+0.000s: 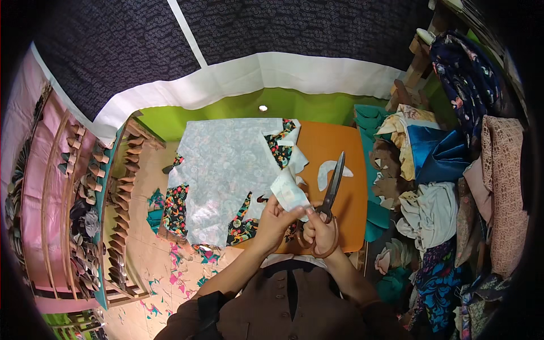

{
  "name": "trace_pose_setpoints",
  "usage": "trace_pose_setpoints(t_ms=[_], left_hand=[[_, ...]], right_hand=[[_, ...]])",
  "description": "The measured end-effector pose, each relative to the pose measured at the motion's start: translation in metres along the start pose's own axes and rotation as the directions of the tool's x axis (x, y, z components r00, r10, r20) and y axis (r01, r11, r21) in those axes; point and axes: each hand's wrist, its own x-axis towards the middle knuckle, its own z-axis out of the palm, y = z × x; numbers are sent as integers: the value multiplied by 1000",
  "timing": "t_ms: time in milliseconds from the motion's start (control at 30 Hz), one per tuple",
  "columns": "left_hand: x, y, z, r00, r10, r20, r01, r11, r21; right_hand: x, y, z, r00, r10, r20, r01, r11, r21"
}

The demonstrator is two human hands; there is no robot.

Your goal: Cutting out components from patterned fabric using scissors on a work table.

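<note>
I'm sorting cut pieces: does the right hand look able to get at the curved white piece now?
Probably not freely: the curved white piece seems near, but the right hand holds scissors, whose blades partly cover it in this view.

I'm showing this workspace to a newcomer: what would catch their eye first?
Likely the dark scissors in the right hand, blades pointing away over the orange table. Then the pale piece in the left hand and the cloth with dark floral patches covering the table's left side. At right, shiny blue fabric stands out.
</note>
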Motion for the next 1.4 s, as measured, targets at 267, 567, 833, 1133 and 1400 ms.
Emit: trace_pose_setpoints(t_ms=[267,567,833,1133,1400], left_hand=[[-7,22,13,986,161,42,-166,965,201],[-6,43,21,942,337,-5,-329,922,203],[-10,39,35,902,429,-57,-403,880,251],[-14,35,38,871,482,-100,-431,844,318],[-15,31,34,809,583,-80,-519,771,370]], right_hand=[[-8,-5,-11,966,-44,255,49,999,-14],[-23,-15,-20,884,-72,462,292,857,-424],[-21,-1,-9,882,-32,470,183,943,-279],[-6,14,-15,893,111,437,-31,982,-186],[-28,-10,5,894,117,432,-53,986,-157]])
